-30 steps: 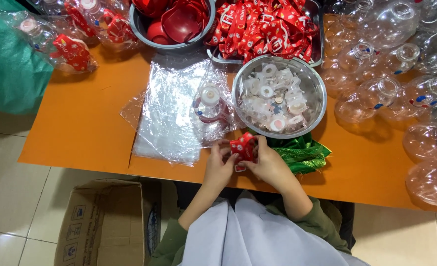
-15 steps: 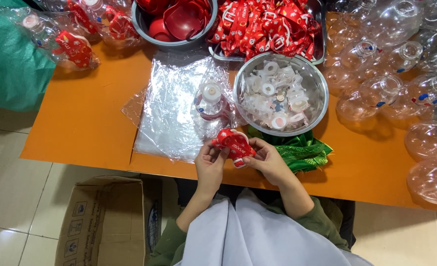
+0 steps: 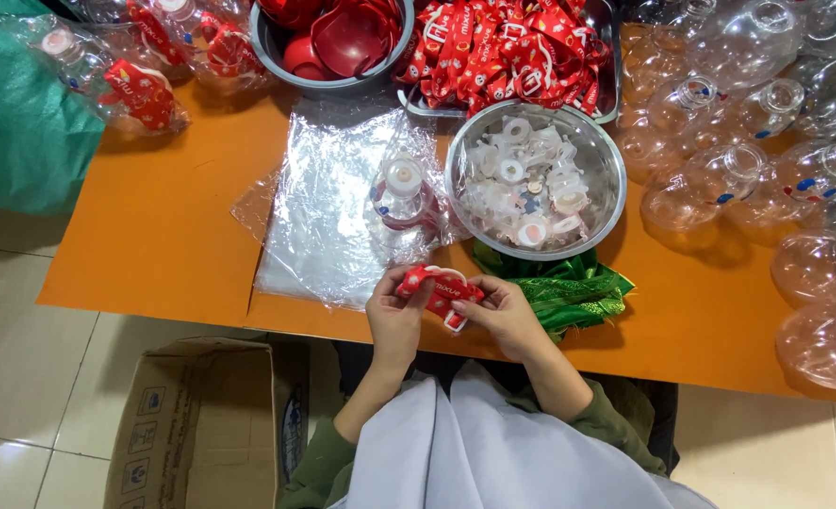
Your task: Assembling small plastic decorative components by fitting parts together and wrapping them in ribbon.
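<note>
Holding a red strap [image 3: 442,287] at the orange table's [image 3: 154,245] near edge, your left hand [image 3: 394,316] and right hand [image 3: 505,316] both pinch it, near the steel bowl [image 3: 606,203].

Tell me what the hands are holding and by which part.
Both hands, left and right, hold a red strap with white fittings, one pinching each end.
</note>
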